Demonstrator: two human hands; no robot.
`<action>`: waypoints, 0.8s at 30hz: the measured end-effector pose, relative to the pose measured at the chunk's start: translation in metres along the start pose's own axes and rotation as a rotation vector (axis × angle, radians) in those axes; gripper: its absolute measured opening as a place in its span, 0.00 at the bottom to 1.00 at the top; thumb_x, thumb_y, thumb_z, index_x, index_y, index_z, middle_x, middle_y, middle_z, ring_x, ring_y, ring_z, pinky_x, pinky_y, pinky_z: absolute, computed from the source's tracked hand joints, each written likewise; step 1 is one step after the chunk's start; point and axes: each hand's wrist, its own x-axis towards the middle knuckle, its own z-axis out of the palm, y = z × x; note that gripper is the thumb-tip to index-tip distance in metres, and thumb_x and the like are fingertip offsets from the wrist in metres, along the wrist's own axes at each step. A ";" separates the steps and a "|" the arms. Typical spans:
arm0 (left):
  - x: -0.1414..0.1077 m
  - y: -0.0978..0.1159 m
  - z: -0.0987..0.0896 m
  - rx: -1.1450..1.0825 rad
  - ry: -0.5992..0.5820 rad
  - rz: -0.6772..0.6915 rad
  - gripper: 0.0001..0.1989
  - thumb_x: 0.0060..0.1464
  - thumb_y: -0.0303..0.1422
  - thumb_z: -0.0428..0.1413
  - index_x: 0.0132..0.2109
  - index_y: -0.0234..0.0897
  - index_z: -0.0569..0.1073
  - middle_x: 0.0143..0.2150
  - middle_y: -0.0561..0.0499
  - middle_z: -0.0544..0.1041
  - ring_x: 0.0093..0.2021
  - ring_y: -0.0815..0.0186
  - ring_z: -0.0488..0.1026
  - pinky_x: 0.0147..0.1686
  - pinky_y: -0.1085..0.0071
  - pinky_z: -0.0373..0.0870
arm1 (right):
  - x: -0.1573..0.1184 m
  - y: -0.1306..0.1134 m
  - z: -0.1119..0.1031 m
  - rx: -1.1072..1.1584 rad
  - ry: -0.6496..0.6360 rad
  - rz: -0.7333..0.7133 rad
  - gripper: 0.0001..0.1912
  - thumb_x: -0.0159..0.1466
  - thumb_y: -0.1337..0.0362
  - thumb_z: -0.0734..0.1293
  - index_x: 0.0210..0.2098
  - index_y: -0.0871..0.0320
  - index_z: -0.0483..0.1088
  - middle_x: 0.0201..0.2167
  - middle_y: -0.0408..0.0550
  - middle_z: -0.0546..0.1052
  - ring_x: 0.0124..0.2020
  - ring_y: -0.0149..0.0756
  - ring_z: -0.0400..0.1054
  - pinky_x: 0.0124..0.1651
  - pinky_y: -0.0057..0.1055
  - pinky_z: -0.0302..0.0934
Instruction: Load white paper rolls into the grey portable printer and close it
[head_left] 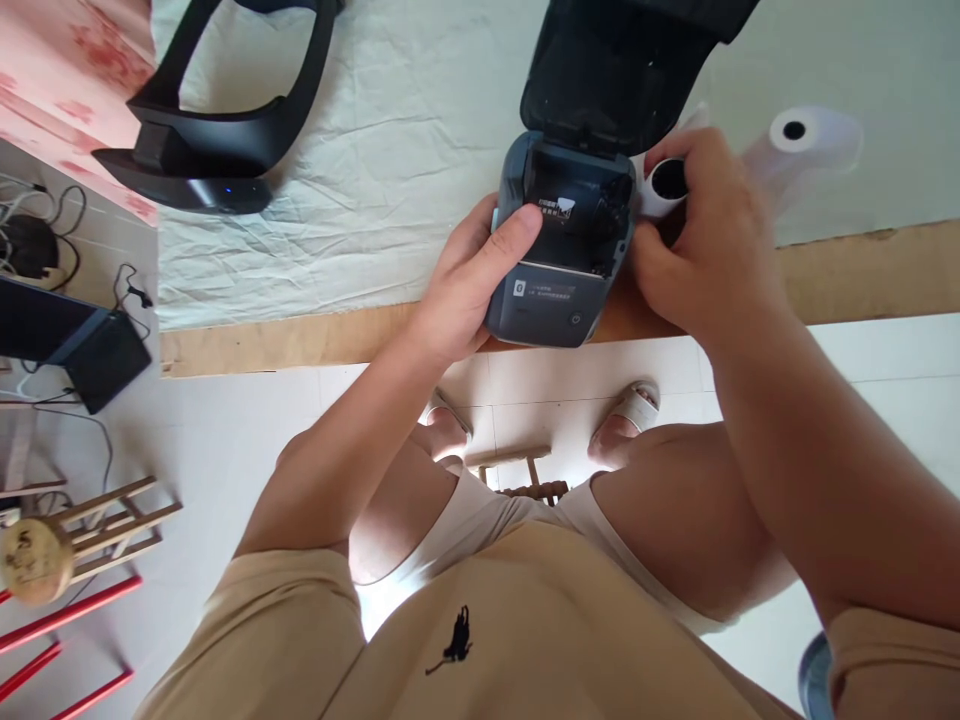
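A dark grey label printer (551,310) is near the table's front edge, its black lid (607,80) swung up and its inner bay exposed. My left hand (480,265) grips the printer's left side, with the thumb over the bay's edge. Close by the printer's right side, my right hand (709,235) pinches a white paper roll (660,200) whose dark core end faces up. Part of that roll is hidden by the fingers. A second white roll (817,135) with a dark core lies farther right on the cloth.
A black headset with a strap (217,150) rests at the table's back left. Pale cloth (405,130) covers the table above its wooden edge (262,340). On the floor at left are a wooden stool (37,560), cables and a black box (105,360).
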 end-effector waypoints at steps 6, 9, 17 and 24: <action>0.001 0.005 -0.003 0.039 0.010 -0.068 0.15 0.65 0.50 0.63 0.42 0.43 0.80 0.42 0.45 0.85 0.64 0.45 0.80 0.61 0.54 0.81 | -0.003 0.014 0.001 -0.013 0.063 -0.018 0.18 0.61 0.63 0.73 0.49 0.50 0.69 0.51 0.55 0.76 0.51 0.49 0.71 0.56 0.48 0.69; -0.002 0.007 -0.002 0.029 0.029 -0.073 0.15 0.64 0.50 0.64 0.43 0.43 0.79 0.42 0.45 0.85 0.65 0.44 0.79 0.62 0.53 0.80 | -0.006 0.016 0.000 0.010 0.057 -0.064 0.20 0.61 0.65 0.71 0.52 0.49 0.67 0.51 0.54 0.79 0.49 0.48 0.72 0.57 0.49 0.68; -0.011 0.008 0.011 -0.023 0.130 -0.051 0.16 0.65 0.50 0.63 0.43 0.42 0.78 0.36 0.48 0.80 0.61 0.45 0.84 0.55 0.54 0.84 | -0.016 0.010 -0.003 0.086 0.084 -0.092 0.23 0.59 0.66 0.72 0.54 0.48 0.69 0.53 0.54 0.79 0.56 0.52 0.74 0.63 0.53 0.67; -0.005 0.000 -0.004 0.038 0.025 -0.035 0.23 0.59 0.56 0.67 0.48 0.42 0.79 0.47 0.49 0.85 0.55 0.52 0.87 0.42 0.66 0.86 | -0.016 0.023 0.001 0.013 0.123 -0.156 0.24 0.62 0.61 0.72 0.58 0.49 0.72 0.52 0.52 0.78 0.54 0.51 0.76 0.63 0.57 0.70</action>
